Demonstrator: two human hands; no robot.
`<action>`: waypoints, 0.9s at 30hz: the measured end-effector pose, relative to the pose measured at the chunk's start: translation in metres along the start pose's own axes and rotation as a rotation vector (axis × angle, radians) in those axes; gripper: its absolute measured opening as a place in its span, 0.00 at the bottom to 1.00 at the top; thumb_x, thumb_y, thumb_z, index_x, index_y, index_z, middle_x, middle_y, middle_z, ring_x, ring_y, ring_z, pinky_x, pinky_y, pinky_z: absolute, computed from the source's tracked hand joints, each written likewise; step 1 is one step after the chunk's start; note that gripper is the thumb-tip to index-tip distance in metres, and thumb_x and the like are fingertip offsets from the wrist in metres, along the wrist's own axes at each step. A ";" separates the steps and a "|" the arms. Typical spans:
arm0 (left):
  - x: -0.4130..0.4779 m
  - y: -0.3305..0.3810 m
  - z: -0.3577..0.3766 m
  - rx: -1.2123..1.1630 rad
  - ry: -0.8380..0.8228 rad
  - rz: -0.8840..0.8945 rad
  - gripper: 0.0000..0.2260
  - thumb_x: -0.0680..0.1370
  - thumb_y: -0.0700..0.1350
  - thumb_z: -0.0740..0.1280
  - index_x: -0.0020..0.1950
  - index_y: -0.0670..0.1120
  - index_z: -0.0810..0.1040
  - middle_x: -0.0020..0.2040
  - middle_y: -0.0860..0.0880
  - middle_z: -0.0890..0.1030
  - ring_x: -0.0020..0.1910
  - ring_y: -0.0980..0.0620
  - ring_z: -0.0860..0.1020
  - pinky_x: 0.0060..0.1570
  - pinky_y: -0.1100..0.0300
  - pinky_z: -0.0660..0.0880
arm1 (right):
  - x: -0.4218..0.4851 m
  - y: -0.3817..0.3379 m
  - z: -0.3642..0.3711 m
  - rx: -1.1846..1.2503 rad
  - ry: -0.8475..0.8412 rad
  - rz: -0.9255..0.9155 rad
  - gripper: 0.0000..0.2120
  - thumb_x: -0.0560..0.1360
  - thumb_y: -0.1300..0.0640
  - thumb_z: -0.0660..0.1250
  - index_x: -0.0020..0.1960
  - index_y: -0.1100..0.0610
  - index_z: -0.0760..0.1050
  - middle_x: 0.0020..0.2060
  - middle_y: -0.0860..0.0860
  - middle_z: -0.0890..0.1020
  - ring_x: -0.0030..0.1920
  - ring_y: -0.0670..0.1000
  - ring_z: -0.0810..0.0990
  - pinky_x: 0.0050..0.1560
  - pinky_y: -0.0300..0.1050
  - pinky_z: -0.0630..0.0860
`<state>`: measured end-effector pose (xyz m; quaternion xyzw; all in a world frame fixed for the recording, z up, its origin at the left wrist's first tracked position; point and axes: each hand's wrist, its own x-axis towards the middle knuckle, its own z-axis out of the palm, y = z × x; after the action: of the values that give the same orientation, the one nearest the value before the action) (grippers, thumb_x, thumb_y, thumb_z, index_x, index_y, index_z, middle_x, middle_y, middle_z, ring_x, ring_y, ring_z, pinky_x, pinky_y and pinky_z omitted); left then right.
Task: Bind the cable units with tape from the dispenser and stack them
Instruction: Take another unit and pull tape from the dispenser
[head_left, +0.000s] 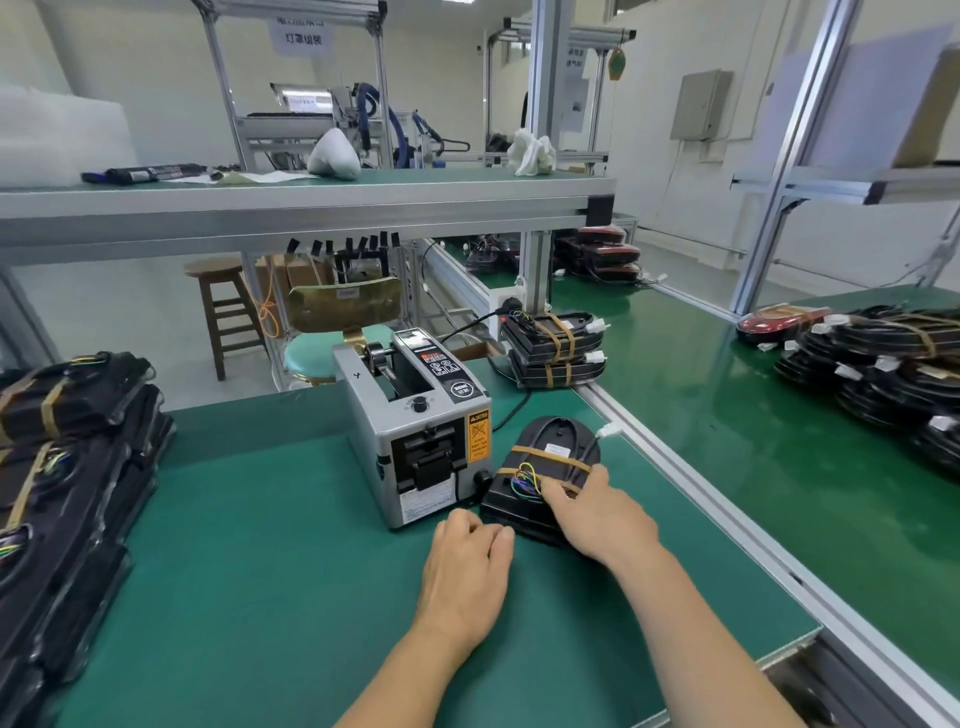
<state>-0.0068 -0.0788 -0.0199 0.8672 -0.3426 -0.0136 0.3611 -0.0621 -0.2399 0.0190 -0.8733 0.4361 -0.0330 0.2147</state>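
A black cable unit (550, 457) lies on the green mat just right of the grey tape dispenser (415, 426). Two brown tape bands cross it, with coloured wires bunched at its left side. My right hand (597, 514) rests on the unit's near end, fingers stretched over the nearer tape band. My left hand (467, 566) lies flat on the mat, its fingertips touching the unit's near left edge. Two taped units (556, 345) sit stacked behind the dispenser. A large pile of taped units (67, 467) fills the left side.
Loose black cable bundles (893, 374) and a red lamp unit (774, 322) lie on the right table beyond an aluminium rail (691, 488). A shelf (311, 202) spans overhead. A stool (223, 306) and chair (332, 332) stand behind the bench.
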 end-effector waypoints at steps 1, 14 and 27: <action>-0.001 0.001 0.001 0.015 0.005 0.002 0.16 0.83 0.53 0.55 0.47 0.48 0.80 0.48 0.52 0.69 0.53 0.52 0.67 0.57 0.59 0.66 | 0.003 -0.002 -0.006 -0.042 0.069 -0.017 0.34 0.74 0.30 0.52 0.66 0.57 0.68 0.57 0.56 0.80 0.56 0.58 0.78 0.46 0.49 0.69; -0.014 0.003 0.005 0.088 -0.053 -0.071 0.23 0.81 0.61 0.55 0.69 0.51 0.74 0.60 0.57 0.68 0.62 0.56 0.64 0.64 0.61 0.65 | 0.071 0.002 -0.025 0.021 -0.102 -0.112 0.50 0.63 0.21 0.61 0.76 0.47 0.58 0.71 0.55 0.72 0.70 0.61 0.68 0.69 0.55 0.67; -0.038 0.037 -0.002 -0.397 0.117 -0.359 0.21 0.74 0.60 0.69 0.61 0.50 0.74 0.60 0.53 0.70 0.64 0.52 0.69 0.61 0.60 0.65 | -0.005 0.022 0.002 0.529 0.033 0.038 0.45 0.59 0.30 0.75 0.65 0.56 0.66 0.62 0.54 0.76 0.62 0.57 0.75 0.60 0.52 0.74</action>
<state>-0.0574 -0.0736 -0.0036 0.8256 -0.1526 -0.0943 0.5350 -0.0813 -0.2465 0.0089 -0.7778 0.4319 -0.1560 0.4292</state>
